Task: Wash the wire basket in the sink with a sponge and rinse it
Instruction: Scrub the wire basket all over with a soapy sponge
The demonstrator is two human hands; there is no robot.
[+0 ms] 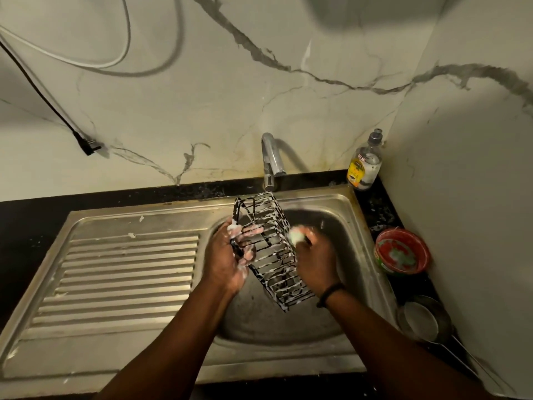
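Observation:
A black wire basket (pixel 274 238), streaked with white foam, is held tilted above the steel sink bowl (pixel 340 226). My left hand (pixel 230 255) grips its left side, fingers curled through the wires and soapy. My right hand (pixel 314 258) holds a foamy sponge (pixel 297 235) against the basket's right side. The chrome tap (pixel 271 160) stands just behind the basket; no water stream shows.
The ribbed steel drainboard (pixel 121 278) lies left of the bowl. A dish soap bottle (pixel 364 163) stands at the back right corner. A red bowl (pixel 402 252) and a steel pan (pixel 424 319) sit on the dark counter at right. Cables hang on the marble wall.

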